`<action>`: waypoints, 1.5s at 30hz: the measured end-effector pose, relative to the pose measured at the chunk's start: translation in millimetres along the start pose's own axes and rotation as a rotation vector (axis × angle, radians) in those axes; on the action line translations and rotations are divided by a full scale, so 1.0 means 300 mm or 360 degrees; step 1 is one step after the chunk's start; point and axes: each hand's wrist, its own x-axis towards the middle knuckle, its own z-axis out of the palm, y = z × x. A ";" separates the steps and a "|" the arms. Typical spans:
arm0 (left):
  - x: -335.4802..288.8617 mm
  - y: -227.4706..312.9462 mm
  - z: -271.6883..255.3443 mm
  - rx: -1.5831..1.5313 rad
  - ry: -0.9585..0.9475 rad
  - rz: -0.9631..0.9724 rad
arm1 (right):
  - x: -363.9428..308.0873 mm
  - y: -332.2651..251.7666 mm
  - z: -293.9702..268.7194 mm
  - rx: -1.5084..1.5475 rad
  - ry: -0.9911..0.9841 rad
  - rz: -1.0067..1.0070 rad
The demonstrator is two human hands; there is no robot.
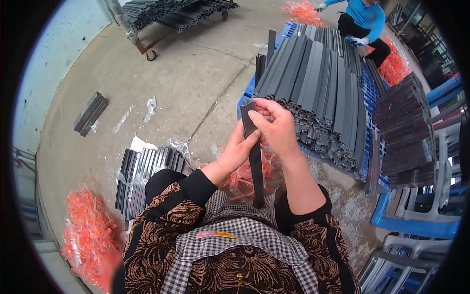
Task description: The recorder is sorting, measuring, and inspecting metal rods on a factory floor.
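A dark grey plastic or metal profile strip (255, 164) stands nearly upright in front of me, its lower end against my checked apron (227, 232). My left hand (237, 149) is wrapped round it a little below the top. Higher up, my right hand (274, 122) has its thumb and fingers closed at the upper end of the strip; whether it also pinches something small there is hidden. Just beyond my right hand lies a large stack of similar grey profiles (313, 73) on a blue pallet (364, 110).
Orange-red plastic scraps (90, 232) are heaped at lower left, with more between my knees. Bundled profiles (149, 166) lie by my left knee, another short bundle (91, 113) farther left. A loaded rack (166, 24) stands at the back. Another person (364, 22) crouches beyond the pallet. Frames (416, 210) stand at right.
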 end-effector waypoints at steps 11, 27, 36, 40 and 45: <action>-0.006 -0.134 0.026 0.0835 -0.0080 0.0293 | -0.036 0.010 -0.087 -0.0137 0.0002 0.0094; -0.035 -0.063 0.076 0.0596 -0.0049 0.0155 | -0.055 0.012 -0.071 -0.0292 0.0287 -0.0144; -0.046 -0.124 0.059 0.1166 0.0075 0.0357 | -0.100 -0.062 -0.067 -0.0660 0.0155 -0.0196; -0.052 -0.142 0.045 0.1164 0.0127 0.0324 | -0.094 -0.051 -0.064 -0.0874 0.0174 -0.0163; -0.041 -0.068 0.073 0.0686 0.0238 0.0223 | -0.067 0.054 -0.092 -0.0808 0.0088 0.0159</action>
